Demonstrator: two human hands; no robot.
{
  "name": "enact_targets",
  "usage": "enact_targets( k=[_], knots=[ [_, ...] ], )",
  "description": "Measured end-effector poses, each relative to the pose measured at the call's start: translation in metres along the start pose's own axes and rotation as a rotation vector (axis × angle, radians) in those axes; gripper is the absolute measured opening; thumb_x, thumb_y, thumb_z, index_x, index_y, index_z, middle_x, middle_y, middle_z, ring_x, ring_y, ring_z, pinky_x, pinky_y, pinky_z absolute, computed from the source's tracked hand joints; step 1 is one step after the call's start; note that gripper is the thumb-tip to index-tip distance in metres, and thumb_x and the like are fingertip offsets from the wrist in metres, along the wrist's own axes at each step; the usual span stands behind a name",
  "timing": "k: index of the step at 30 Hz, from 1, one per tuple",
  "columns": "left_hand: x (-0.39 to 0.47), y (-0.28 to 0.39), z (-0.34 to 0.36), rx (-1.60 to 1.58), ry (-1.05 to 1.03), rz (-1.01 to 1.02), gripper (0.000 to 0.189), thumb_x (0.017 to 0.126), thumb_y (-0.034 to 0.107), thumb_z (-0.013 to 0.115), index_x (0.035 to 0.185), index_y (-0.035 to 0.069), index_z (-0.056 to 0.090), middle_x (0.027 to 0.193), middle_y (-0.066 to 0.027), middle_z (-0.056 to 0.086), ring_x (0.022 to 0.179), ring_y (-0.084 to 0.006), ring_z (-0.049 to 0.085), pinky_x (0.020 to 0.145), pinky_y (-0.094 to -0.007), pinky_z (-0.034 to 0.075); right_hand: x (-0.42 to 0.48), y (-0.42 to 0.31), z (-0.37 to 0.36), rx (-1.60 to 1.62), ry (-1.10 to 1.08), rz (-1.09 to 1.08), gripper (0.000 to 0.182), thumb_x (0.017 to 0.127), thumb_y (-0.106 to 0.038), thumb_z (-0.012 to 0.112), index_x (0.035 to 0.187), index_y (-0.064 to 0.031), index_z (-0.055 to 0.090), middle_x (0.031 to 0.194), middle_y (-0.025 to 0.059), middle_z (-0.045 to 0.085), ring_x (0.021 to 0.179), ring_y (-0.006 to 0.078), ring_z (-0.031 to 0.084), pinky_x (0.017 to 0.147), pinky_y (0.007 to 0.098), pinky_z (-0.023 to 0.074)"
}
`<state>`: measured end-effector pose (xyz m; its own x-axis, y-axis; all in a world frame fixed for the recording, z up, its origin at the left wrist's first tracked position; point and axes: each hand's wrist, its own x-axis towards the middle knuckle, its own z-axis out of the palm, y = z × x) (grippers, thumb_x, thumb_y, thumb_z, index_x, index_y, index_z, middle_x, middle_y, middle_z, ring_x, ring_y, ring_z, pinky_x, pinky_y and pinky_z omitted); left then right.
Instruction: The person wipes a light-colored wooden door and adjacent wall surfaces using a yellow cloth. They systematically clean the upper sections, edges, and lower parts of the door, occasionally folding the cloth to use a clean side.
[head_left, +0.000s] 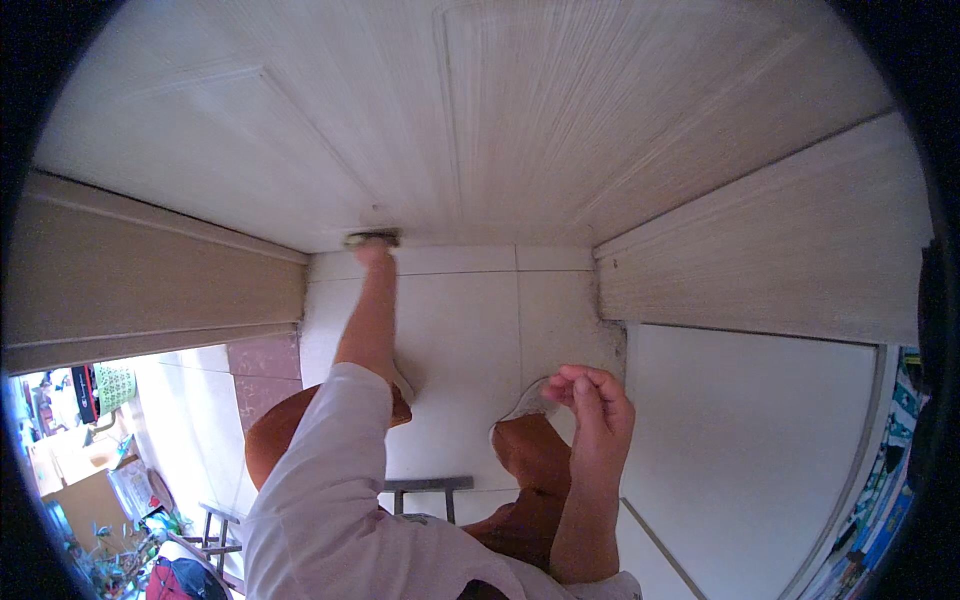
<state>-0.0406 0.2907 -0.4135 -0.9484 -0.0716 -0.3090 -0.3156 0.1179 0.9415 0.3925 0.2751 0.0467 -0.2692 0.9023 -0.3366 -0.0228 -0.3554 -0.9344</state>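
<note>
My left hand (373, 253) reaches forward and holds a small, flat dark object (373, 238), a brush or a pad, against the bottom of a pale wood-grain door (480, 165). Motion blur hides its exact kind. A small dark mark shows on the door just above it. Nearer my body, my right hand (592, 397) is raised over my right shoe (525, 401), its fingers curled in to the thumb, with nothing visible in them.
Wood-grain frame sides stand at left (157, 262) and right (757, 255). Pale floor tiles (450, 322) lie below. A dark-legged stool (427, 484) is partly under me. A white panel (742, 435) is at right; plants (112, 555) and another small stool (217, 536) are at lower left.
</note>
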Motion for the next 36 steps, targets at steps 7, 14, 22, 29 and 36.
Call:
enact_targets(
  k=[7, 14, 22, 29, 36],
  knots=[
    [-0.281, 0.003, 0.138, -0.384, -0.735, -0.784, 0.026, 0.087, 0.012, 0.043, 0.109, -0.001, 0.048, 0.104, -0.0138, 0.056, 0.092, -0.0306, 0.057, 0.077, -0.0424, 0.052, 0.011, 0.006, -0.007, -0.072, 0.049, 0.007, 0.018, 0.088, -0.009, 0.046, 0.093, 0.003, 0.058, 0.083, 0.0112, 0.06, 0.074, 0.0174, 0.059, 0.072, 0.0317, 0.0506],
    [-0.02, -0.041, 0.032, -0.495, -0.42, -0.433, 0.029, 0.084, 0.012, 0.049, 0.111, 0.003, 0.049, 0.102, -0.0125, 0.055, 0.09, -0.029, 0.055, 0.071, -0.0439, 0.05, 0.001, -0.009, 0.006, 0.019, -0.063, 0.041, 0.018, 0.088, -0.006, 0.043, 0.093, 0.0033, 0.058, 0.083, 0.0115, 0.06, 0.074, 0.0177, 0.06, 0.07, 0.032, 0.0512],
    [0.027, 0.043, -0.034, -0.237, 0.126, -0.194, 0.026, 0.078, 0.003, 0.049, 0.103, -0.005, 0.051, 0.1, -0.0144, 0.058, 0.077, -0.0246, 0.059, 0.063, -0.0353, 0.051, 0.006, -0.005, -0.014, -0.074, 0.124, 0.037, 0.015, 0.085, -0.003, 0.045, 0.089, 0.0029, 0.058, 0.081, 0.0101, 0.061, 0.074, 0.0182, 0.06, 0.073, 0.0295, 0.0466],
    [-0.016, -0.081, 0.018, -0.507, -0.36, -0.196, 0.04, 0.081, 0.023, 0.053, 0.114, 0.001, 0.047, 0.11, -0.0116, 0.055, 0.092, -0.0279, 0.055, 0.08, -0.0403, 0.047, 0.008, -0.006, -0.003, 0.01, -0.017, 0.084, 0.019, 0.086, -0.003, 0.039, 0.09, 0.0045, 0.057, 0.085, 0.0135, 0.059, 0.074, 0.0195, 0.06, 0.068, 0.0342, 0.052],
    [-0.214, -0.074, 0.135, -0.474, -0.463, -0.877, 0.034, 0.084, 0.026, 0.05, 0.111, 0.006, 0.051, 0.105, -0.0116, 0.055, 0.093, -0.0263, 0.054, 0.08, -0.0388, 0.047, 0.017, 0.002, -0.001, -0.086, 0.057, 0.012, 0.019, 0.087, -0.003, 0.04, 0.091, 0.0049, 0.057, 0.084, 0.0135, 0.059, 0.074, 0.0198, 0.06, 0.068, 0.0338, 0.0516]
  ],
)
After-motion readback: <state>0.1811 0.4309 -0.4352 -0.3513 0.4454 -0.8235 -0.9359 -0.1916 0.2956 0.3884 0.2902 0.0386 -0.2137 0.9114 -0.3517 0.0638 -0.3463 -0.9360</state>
